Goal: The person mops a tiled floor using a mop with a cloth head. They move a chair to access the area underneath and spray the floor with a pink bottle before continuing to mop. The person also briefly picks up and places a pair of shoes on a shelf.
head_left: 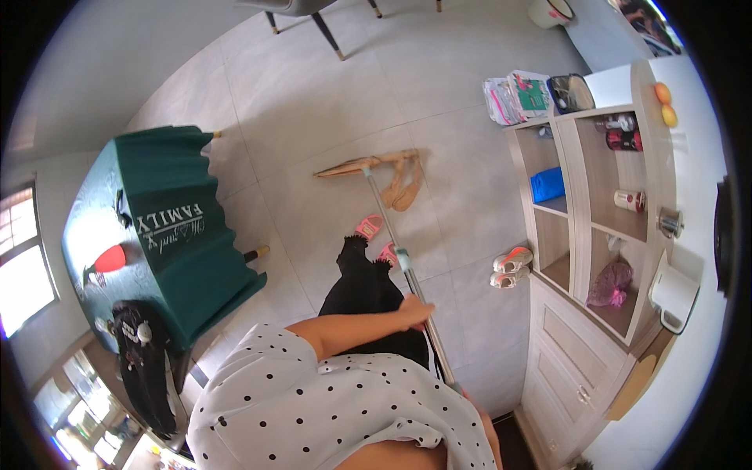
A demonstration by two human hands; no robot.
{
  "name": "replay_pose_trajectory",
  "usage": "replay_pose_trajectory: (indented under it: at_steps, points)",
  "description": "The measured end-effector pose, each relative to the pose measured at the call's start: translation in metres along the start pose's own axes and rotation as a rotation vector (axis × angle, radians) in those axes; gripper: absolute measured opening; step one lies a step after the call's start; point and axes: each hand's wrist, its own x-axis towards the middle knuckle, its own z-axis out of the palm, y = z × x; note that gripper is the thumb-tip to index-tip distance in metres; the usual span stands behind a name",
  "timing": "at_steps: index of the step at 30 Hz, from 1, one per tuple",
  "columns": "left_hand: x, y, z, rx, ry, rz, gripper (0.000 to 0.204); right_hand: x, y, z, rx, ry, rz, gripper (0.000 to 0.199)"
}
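My left hand is closed around the metal pole of a mop, which slants away from my body to the floor. Pale green joints mark the pole partway down and at its foot. At the far end, a tan cloth lies over the mop head, its loose, crumpled part trailing on the tiles to the right. My right forearm shows beside my spotted shirt, near the pole's top end; the shirt and pole hide most of that hand, so its fingers cannot be made out.
A table with a green cloth stands left, holding a red fan-shaped thing. A black bag is nearby. To the right is a shelf unit, with shoes beside it. A grey chair and white bucket stand at the back.
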Motion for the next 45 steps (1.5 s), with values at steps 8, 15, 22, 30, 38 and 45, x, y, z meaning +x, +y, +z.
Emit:
replay_pose_trajectory:
  at_steps: [8, 15, 22, 30, 38, 45]
  points:
    - [0.081, 0.072, -0.109, -0.133, 0.258, 0.134, 0.019, 0.115, -0.119, 0.092, 0.375, -0.291, 0.073, 0.057]
    - [0.139, 0.005, -0.042, 0.191, 0.063, -0.096, 0.025, 0.106, -0.033, 0.026, 0.364, -0.201, 0.044, 0.055]
    - [0.03, -0.072, 0.134, 0.357, -0.115, -0.249, 0.042, -0.033, 0.101, -0.032, 0.627, 0.182, 0.152, 0.051]
    - [0.028, -0.012, 0.156, 0.194, -0.135, 0.079, 0.053, -0.043, 0.039, -0.093, 0.778, -0.129, 0.034, 0.063]
    - [0.162, 0.175, 0.122, 0.292, 0.108, 0.233, 0.022, 0.083, -0.128, -0.117, 0.626, -0.232, -0.076, 0.055]
    - [0.221, 0.194, 0.133, 0.299, 0.188, 0.096, 0.024, 0.143, -0.118, -0.11, 1.114, -0.42, -0.065, 0.05]
